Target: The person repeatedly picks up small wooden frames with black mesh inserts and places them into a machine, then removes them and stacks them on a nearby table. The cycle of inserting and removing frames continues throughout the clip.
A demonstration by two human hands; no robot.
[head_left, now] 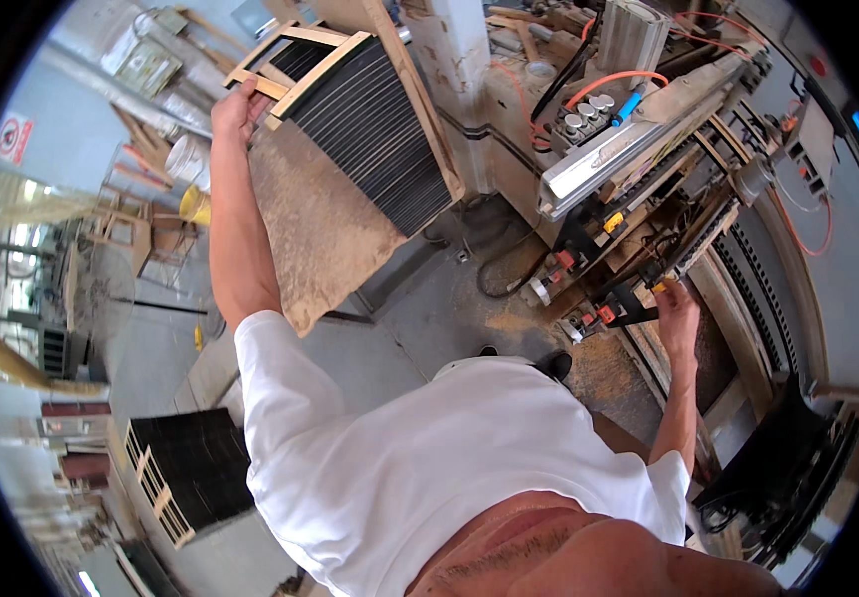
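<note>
My left hand [239, 111] reaches far forward and grips the end of a pale wooden frame [322, 74]. The frame rests on top of a tall stack of black-edged frames [375, 134]. This stack stands on a dusty wooden tabletop [325, 224]. On the right, my right hand [678, 314] is at a woodworking machine [639, 249], its bent fingers closed on a small yellow knob [661, 286]. The fingers partly hide the knob. A matching yellow part [614, 222] shows farther along the machine, and red-and-white clamps [599, 316] sit left of the hand.
An upright board [415, 95] leans along the stack. Round gauges [589, 114] and an orange hose [614, 80] are at the machine's far side. Sawdust [599, 368] covers the floor near my feet. Another stack of black frames [196, 468] stands behind me on the left.
</note>
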